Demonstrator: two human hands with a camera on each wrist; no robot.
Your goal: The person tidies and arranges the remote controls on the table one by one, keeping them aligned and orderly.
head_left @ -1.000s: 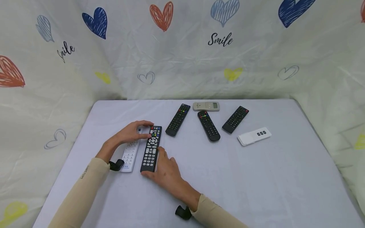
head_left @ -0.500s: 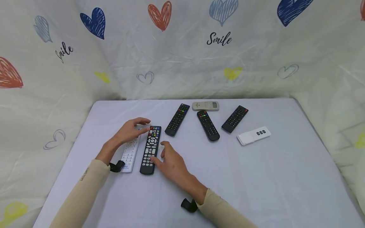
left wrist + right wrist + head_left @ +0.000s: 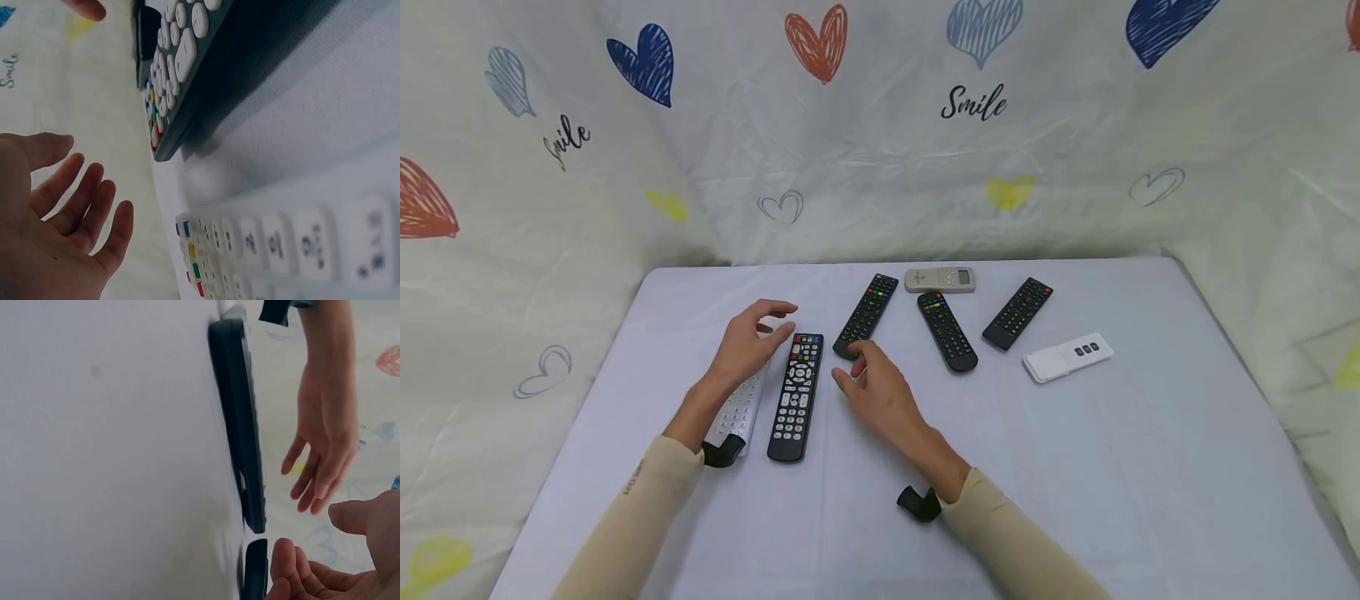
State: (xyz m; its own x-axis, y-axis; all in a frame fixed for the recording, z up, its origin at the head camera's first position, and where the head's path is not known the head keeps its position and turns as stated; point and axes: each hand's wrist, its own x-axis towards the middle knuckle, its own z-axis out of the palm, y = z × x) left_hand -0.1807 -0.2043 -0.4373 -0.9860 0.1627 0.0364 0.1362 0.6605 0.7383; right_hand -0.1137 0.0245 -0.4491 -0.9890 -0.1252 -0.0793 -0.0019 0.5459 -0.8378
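Note:
A black remote control (image 3: pixel 793 400) with white and coloured buttons lies face up at the left of the table. To its left is a white remote control (image 3: pixel 741 408), partly covered by my left hand (image 3: pixel 741 346). That hand hovers over the white remote's far end, fingers loosely bent and holding nothing. My right hand (image 3: pixel 883 396) is to the right of the black remote, also holding nothing. Its fingertips overlap the near end of a second black remote (image 3: pixel 867 312); whether they touch it I cannot tell. In the left wrist view, a gap separates the left fingers from both near remotes.
Farther right lie a rounded black remote (image 3: pixel 949 332), another black remote (image 3: pixel 1018 314) and a white remote with dark buttons (image 3: pixel 1067 357). A grey remote with a small display (image 3: pixel 940 279) is at the back edge. A heart-printed sheet (image 3: pixel 880 150) hangs behind the white-covered table (image 3: pixel 1112 483).
Both hands have let go of the black remote. The right hand moved away to the right and farther back; the left lifted slightly. The black remote's near end shifted slightly toward the front.

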